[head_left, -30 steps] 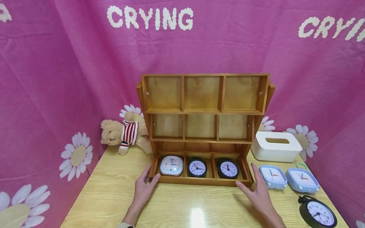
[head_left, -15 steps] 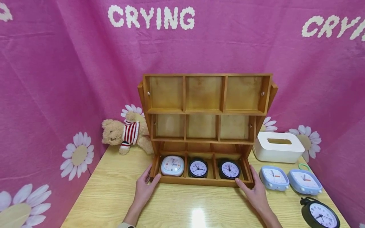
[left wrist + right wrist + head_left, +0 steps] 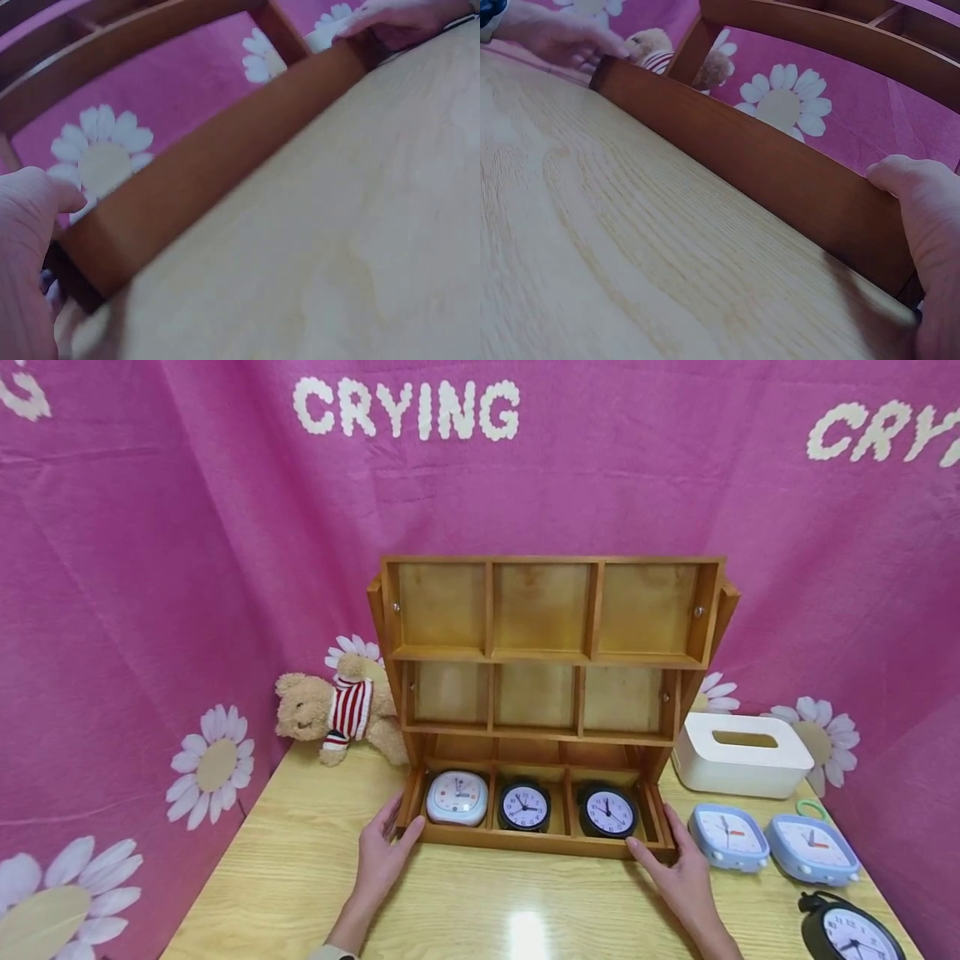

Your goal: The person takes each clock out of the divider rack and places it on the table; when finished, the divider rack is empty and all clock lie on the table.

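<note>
A three-tier wooden display rack (image 3: 536, 735) stands on the table, each tier split into three compartments. Along its bottom tier sit a white and pale-blue alarm clock (image 3: 457, 797) on the left, a round black alarm clock (image 3: 523, 807) in the middle and a second black alarm clock (image 3: 608, 811) on the right. My left hand (image 3: 381, 852) grips the rack's lower left corner, its thumb on the front board and its fingers along the side. At the lower right corner, my right hand (image 3: 678, 868) holds the rack the same way. Outer fingers are partly hidden in the wrist views.
Right of the rack are two light-blue alarm clocks, the nearer one (image 3: 728, 837) and the farther one (image 3: 813, 849), a black alarm clock (image 3: 851, 931) and a white tissue box (image 3: 742, 764). A teddy bear (image 3: 337, 710) lies at left. Pink cloth (image 3: 600, 485) hangs behind.
My right hand has closed in from beside the rack onto its lower right corner. My left hand stays at the left corner. The whole scene has shifted slightly right in the head view.
</note>
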Demonstrator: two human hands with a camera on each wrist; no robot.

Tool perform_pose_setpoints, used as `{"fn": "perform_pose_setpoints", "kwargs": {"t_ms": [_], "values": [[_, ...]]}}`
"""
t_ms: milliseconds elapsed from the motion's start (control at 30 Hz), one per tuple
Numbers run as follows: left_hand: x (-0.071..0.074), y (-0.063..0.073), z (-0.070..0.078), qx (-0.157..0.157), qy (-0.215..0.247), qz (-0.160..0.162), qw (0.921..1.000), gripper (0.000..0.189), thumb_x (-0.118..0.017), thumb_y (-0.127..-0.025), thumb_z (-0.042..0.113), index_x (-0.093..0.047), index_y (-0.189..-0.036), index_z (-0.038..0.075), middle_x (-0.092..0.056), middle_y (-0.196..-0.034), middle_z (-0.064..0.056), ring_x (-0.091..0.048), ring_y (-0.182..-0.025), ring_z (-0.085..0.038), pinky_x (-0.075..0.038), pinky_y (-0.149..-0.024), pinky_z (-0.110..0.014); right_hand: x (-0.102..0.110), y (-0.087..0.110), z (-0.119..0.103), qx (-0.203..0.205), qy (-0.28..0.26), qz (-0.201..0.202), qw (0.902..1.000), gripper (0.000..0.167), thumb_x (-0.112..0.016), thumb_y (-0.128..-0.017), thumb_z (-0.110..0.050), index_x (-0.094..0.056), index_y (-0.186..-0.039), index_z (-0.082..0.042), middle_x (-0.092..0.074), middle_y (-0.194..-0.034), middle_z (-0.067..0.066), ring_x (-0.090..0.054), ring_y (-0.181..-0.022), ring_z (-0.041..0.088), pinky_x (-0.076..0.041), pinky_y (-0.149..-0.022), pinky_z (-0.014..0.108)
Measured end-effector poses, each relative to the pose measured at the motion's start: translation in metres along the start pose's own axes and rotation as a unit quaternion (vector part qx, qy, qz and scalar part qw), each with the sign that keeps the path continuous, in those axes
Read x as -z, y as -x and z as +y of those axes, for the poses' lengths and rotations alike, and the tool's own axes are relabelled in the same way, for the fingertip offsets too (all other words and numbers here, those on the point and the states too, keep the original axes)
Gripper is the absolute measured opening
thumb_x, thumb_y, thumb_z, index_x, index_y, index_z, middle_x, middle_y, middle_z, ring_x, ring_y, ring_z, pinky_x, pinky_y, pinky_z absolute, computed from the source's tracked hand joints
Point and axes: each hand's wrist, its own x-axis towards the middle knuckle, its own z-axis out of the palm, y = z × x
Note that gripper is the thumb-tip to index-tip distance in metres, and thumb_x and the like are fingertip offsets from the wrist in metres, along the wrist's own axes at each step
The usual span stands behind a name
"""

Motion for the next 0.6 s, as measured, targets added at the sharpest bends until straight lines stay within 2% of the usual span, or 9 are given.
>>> {"fn": "perform_pose_setpoints", "kwargs": {"t_ms": [167, 400, 500, 600], "values": [[-0.002, -0.008, 0.022, -0.027, 0.011, 0.002, 0.9996, 0.058, -0.076, -0.095, 0.004, -0.052, -0.146, -0.011, -0.056, -0.146, -0.028, -0.052, -0.138, -0.044, -0.042, -0.114, -0.050, 0.000, 0.001, 0.002, 0.014, 0.001, 0.002, 0.9999, 0.090, -0.085, -0.089, -0.021, -0.034, -0.162, -0.004, -0.042, -0.159, 0.029, -0.045, -0.139, 0.043, -0.027, -0.091, -0.005], [-0.005, -0.018, 0.036, -0.047, 0.002, -0.031, 0.9984, 0.048, -0.072, -0.097, 0.002, -0.057, -0.139, -0.015, -0.061, -0.139, -0.032, -0.058, -0.131, -0.046, -0.048, -0.109, -0.054, 0.001, 0.002, 0.003, 0.004, 0.009, -0.005, 0.9999, 0.091, -0.083, -0.091, -0.024, -0.032, -0.163, -0.004, -0.038, -0.162, 0.028, -0.041, -0.142, 0.043, -0.024, -0.094, -0.005], [-0.009, -0.021, 0.042, -0.055, -0.029, -0.053, 0.9967, 0.047, -0.073, -0.097, 0.004, -0.059, -0.137, -0.015, -0.062, -0.135, -0.033, -0.061, -0.126, -0.047, -0.050, -0.106, -0.054, 0.001, 0.002, 0.001, 0.001, 0.009, -0.008, 0.9999, 0.091, -0.083, -0.091, -0.026, -0.032, -0.163, -0.005, -0.037, -0.163, 0.027, -0.040, -0.143, 0.043, -0.024, -0.095, -0.004], [-0.014, -0.026, 0.047, -0.063, -0.091, -0.071, 0.9913, 0.052, -0.074, -0.096, 0.009, -0.058, -0.139, -0.014, -0.062, -0.136, -0.033, -0.062, -0.125, -0.047, -0.051, -0.105, -0.056, 0.000, 0.001, 0.000, 0.007, 0.008, -0.004, 0.9999, 0.090, -0.083, -0.091, -0.025, -0.034, -0.162, -0.004, -0.039, -0.162, 0.026, -0.041, -0.143, 0.042, -0.024, -0.095, -0.004]]}}
